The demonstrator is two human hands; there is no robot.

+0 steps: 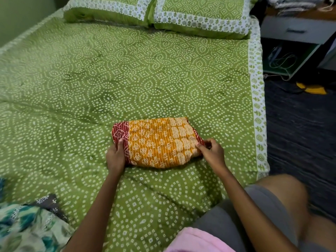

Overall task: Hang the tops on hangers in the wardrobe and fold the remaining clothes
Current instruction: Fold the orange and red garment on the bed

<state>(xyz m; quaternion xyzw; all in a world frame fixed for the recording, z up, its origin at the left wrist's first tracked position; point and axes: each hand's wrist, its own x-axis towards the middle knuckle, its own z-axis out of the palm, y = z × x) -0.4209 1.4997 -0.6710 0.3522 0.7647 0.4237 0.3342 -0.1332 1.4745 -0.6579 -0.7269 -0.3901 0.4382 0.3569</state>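
A folded orange garment [158, 142] with white leaf print and dark red ends lies on the green patterned bedspread [91, 79], near the bed's right side. My left hand [116, 157] holds its left red end, thumb lying on top and fingers tucked under the edge. My right hand [211, 151] pinches the right end between thumb and fingers. The garment is a compact rectangle resting flat on the bed.
Two green pillows [156, 13] lie at the head of the bed. A heap of teal floral and grey printed clothes [31, 224] sits at the lower left. A grey drawer unit [294, 31] and dark floor [300, 124] are to the right. My knee [272, 206] rests at the bed's edge.
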